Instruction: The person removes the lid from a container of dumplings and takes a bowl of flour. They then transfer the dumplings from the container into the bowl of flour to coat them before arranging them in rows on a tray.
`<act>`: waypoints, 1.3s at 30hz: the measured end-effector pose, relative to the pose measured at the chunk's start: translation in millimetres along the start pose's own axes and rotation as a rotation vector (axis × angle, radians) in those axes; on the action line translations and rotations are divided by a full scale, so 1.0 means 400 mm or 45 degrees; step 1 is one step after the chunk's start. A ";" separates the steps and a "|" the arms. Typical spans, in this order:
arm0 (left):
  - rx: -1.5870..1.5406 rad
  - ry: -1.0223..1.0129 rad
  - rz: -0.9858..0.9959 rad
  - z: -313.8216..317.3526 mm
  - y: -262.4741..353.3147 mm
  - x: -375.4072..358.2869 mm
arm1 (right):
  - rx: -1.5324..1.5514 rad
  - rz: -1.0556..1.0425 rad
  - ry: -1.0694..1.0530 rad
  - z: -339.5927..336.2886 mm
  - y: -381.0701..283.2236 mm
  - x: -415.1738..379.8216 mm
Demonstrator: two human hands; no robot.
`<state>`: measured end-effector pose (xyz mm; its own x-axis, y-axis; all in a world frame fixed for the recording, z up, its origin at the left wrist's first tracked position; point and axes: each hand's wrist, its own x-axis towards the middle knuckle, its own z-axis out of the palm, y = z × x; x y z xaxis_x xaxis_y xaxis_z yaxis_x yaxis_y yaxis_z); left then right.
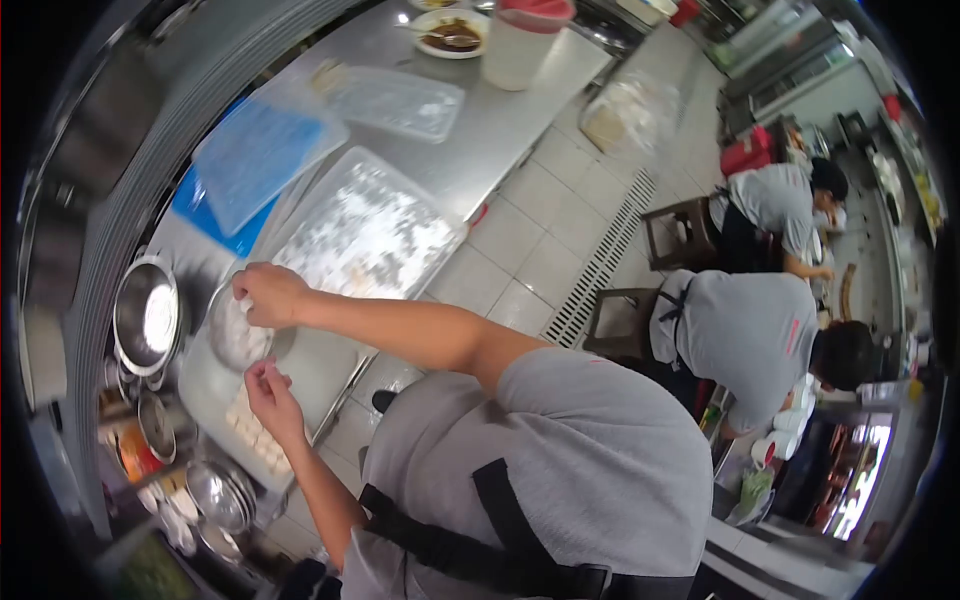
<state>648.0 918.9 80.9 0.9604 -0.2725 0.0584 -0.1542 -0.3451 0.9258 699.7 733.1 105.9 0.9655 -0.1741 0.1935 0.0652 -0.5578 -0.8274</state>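
Observation:
My right hand [272, 293] is over a bowl of white powder [236, 335], its fingers curled down at the powder; what they grip, if anything, is hidden. Just beside the bowl, my left hand [273, 402] is raised with thumb and fingers drawn together. Whatever is between them is too small to make out. Several small pale dough pieces [255, 436] lie in rows on a whitish board [315, 385], close to my left hand. Past my right forearm sits a flour-dusted tray [365, 225].
Blue sheets [255, 165] and a clear plastic lid [395, 102] lie on the steel table [440, 165]. A plate of brown sauce [452, 35] stands near a tub [520, 45]. Metal bowls [147, 315] are at the left. Two people [735, 320] work behind, by stools [620, 320].

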 end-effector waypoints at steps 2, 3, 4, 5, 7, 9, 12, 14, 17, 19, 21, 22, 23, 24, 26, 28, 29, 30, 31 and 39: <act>0.064 -0.063 0.016 0.081 0.025 0.021 | 0.121 -0.007 0.099 -0.088 0.056 -0.006; 0.189 -0.134 0.092 0.129 0.032 0.040 | 0.288 0.036 0.090 -0.133 0.100 -0.013; 0.313 -0.207 0.172 0.176 0.041 0.062 | 0.456 0.078 0.085 -0.176 0.142 -0.024; 0.458 -0.309 0.258 0.211 0.047 0.092 | 0.484 0.148 0.134 -0.200 0.190 -0.033; 0.608 -0.313 0.481 0.299 -0.007 0.158 | 0.512 0.244 0.182 -0.243 0.278 -0.057; 0.861 -0.374 0.471 0.354 0.001 0.187 | 0.584 0.311 0.242 -0.249 0.362 -0.069; 0.919 -0.641 0.636 0.391 -0.120 0.253 | 0.457 0.285 0.096 -0.232 0.539 -0.069; 1.184 -0.519 0.699 0.394 -0.133 0.217 | 0.845 0.232 0.098 -0.251 0.579 -0.099; 1.302 -0.576 0.347 0.361 -0.022 0.189 | 0.546 0.434 -0.107 -0.311 0.463 -0.066; 1.206 -0.713 0.187 0.336 0.035 0.197 | 0.461 0.340 -0.178 -0.290 0.447 -0.038; 0.958 -0.576 0.224 0.298 0.002 0.189 | 0.385 0.245 -0.301 -0.239 0.418 0.001; 0.710 -0.491 0.301 0.286 -0.012 0.175 | 0.308 0.191 -0.369 -0.219 0.405 0.009; 0.666 -0.428 0.260 0.259 0.011 0.167 | 0.219 0.137 -0.398 -0.188 0.404 0.025; 0.667 -0.414 0.254 0.236 0.017 0.162 | 0.219 0.126 -0.410 -0.163 0.387 0.044; 0.625 -0.326 0.102 0.207 0.029 0.135 | -0.011 0.038 -0.526 -0.120 0.362 0.065; 0.620 -0.317 0.085 0.197 0.032 0.106 | -0.071 -0.022 -0.515 -0.087 0.364 0.096; 0.613 -0.317 0.065 0.195 0.031 0.092 | -0.084 -0.024 -0.495 -0.082 0.361 0.104; 0.608 -0.315 0.062 0.196 0.028 0.082 | -0.099 -0.020 -0.471 -0.081 0.361 0.109; 0.657 -0.328 0.105 0.207 0.025 0.078 | -0.110 -0.016 -0.472 -0.088 0.368 0.116; 1.021 -0.159 0.450 0.351 0.015 0.128 | -0.065 0.058 -0.338 -0.185 0.470 0.091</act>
<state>663.7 776.9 37.0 0.8006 -0.5624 0.2068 -0.5987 -0.7352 0.3180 728.6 562.0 -3.7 0.9999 0.0150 0.0063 0.0140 -0.5955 -0.8032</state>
